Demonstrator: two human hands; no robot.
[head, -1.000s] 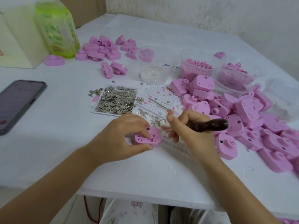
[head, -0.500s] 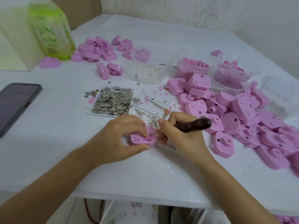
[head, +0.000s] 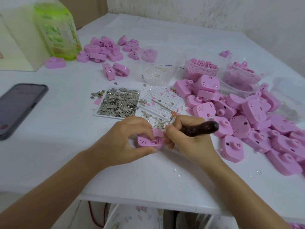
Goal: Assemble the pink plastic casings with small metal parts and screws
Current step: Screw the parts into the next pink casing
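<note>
Head view: left hand [head: 122, 143] fingers still pinch the pink casing [head: 146, 141], right hand [head: 188, 141] fingers still grip the tool [head: 203, 128].

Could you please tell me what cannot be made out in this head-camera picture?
All in the head view:
- the tip of the tool at the held casing: too small, partly behind the right hand; any screw cannot be told.
- the far side of the held casing: covered by the left hand.
- the phone: cut off by the left edge, screen blurred.
- the green bottle: label blurred.
</note>
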